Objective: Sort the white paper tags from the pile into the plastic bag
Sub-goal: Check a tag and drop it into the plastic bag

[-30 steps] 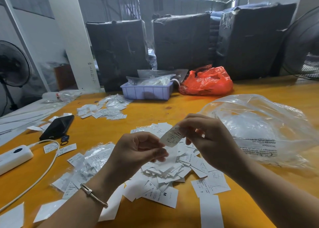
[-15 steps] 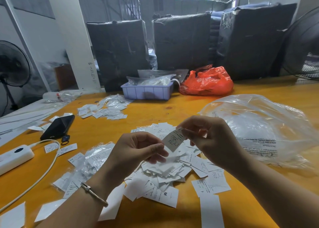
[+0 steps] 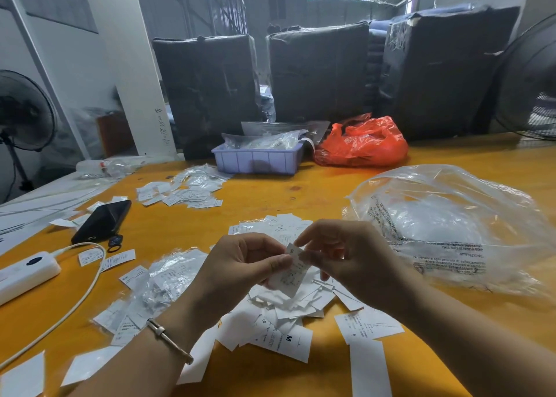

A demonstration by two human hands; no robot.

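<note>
Nearest the tabletop's front edge: loose white slips [image 3: 370, 366], lying flat on the yellow tabletop [image 3: 301, 192].

Just behind, at mid-front: pile of white paper tags [image 3: 282, 330], heaped and overlapping; one large tag face-up, printed "M".

Above the pile: left hand [image 3: 240, 264], a metal bracelet [image 3: 170, 339] on its wrist, fingers curled, thumb and forefinger pinching the held tag [image 3: 290, 276]. Right hand [image 3: 352, 258], fingers curled, pinching the same tag at its upper end. The tag hangs between both hands, clear of the pile (print too small to read).

Left of the pile: small clear packets [image 3: 168, 279] holding tags, scattered among single slips.

Left edge: white power strip [image 3: 27, 272] with its cable [image 3: 75, 303] curving toward the front; beyond it a black phone [image 3: 102, 220], face-up.

Right side: plastic bag [image 3: 451, 225], clear, crumpled, lying on the tabletop near the right hand but apart from it; warning text printed on it.

Mid-tabletop, left of centre: second scatter of tags and packets [image 3: 183, 190].

Far edge: lilac plastic bin [image 3: 258, 159] filled with clear bags; beside it a red plastic bag [image 3: 364, 144].

Beyond the tabletop: black-wrapped bales [image 3: 319, 72], and a standing fan [image 3: 21, 111] at left.
</note>
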